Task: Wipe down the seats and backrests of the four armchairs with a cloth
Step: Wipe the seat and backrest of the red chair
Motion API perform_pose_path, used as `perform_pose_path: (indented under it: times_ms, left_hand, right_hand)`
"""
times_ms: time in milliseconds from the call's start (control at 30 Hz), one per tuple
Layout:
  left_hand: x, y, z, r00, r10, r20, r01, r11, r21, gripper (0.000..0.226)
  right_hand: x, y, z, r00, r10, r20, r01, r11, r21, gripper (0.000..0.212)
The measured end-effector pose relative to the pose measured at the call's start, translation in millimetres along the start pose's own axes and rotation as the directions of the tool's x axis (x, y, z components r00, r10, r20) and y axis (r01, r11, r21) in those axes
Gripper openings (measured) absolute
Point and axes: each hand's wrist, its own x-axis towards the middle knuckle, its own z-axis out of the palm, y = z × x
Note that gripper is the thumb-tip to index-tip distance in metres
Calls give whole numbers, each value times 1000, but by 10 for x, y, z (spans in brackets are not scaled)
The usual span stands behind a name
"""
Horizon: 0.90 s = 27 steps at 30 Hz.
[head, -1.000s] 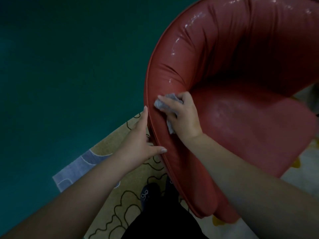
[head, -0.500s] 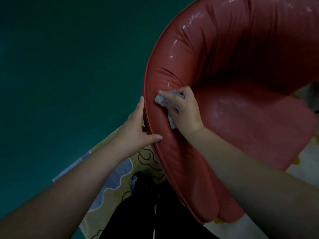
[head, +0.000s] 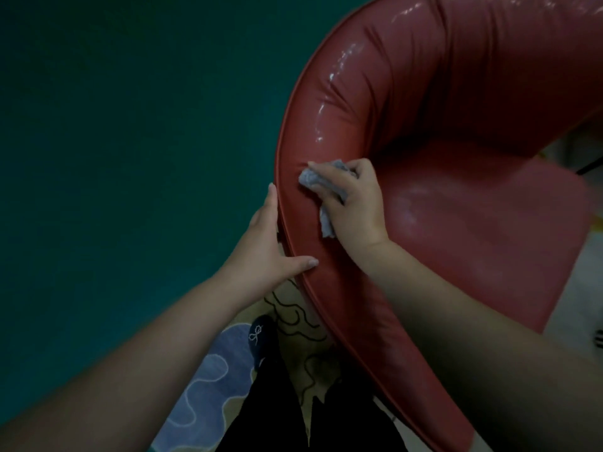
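Observation:
A red, glossy armchair [head: 456, 125] with a curved backrest fills the right side of the view. Wet streaks shine on the upper backrest. My right hand [head: 354, 203] grips a crumpled grey cloth [head: 311, 179] and presses it against the inside of the backrest, near the left rim. My left hand [head: 266, 246] holds the outer rim of the backrest: the thumb lies over the top edge, and the fingers go behind the outer side, mostly hidden. The seat [head: 489, 230] lies to the right of my right hand.
A dark teal floor [head: 130, 141] covers the left half. Under the chair lies a beige rug [head: 293, 308] with black squiggles and a blue patch [head: 215, 370]. My dark shoe [head: 259, 334] and black trousers stand on it.
My right hand has slid the cloth a little further up along the backrest rim. My left hand moved up the outer edge with it. The camera shifted and the rug pattern moved in view.

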Motion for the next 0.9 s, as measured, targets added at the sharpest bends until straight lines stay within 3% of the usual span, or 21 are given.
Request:
perform_pose_path:
  times_ms: [100, 200, 333, 533, 700, 900]
  left_hand:
    - [188, 41, -142, 999, 30, 41, -32, 998, 45, 130]
    - [382, 64, -304, 995, 53, 80, -58, 996, 66, 130]
    - [543, 104, -438, 986, 98, 138, -112, 989, 95, 132]
    - [717, 68, -500, 980, 125, 156, -137, 988, 70, 131]
    - [915, 116, -595, 975, 133, 177, -147, 987, 64, 134]
    - [1195, 219, -709, 968, 132, 211, -140, 990, 25, 134]
  right_hand:
    - [-93, -28, -45, 997, 76, 9, -77, 997, 18, 32]
    - [-385, -20, -117, 998, 52, 38, -50, 998, -50, 36]
    - [-119, -35, 21, 993, 69, -93, -82, 986, -146, 33]
    - [253, -70, 147, 966, 163, -201, -171, 985, -23, 32]
    - [-33, -38, 125, 976, 89, -197, -104, 992, -66, 37]
    - [721, 15, 177, 969, 50, -241, -79, 991, -111, 28]
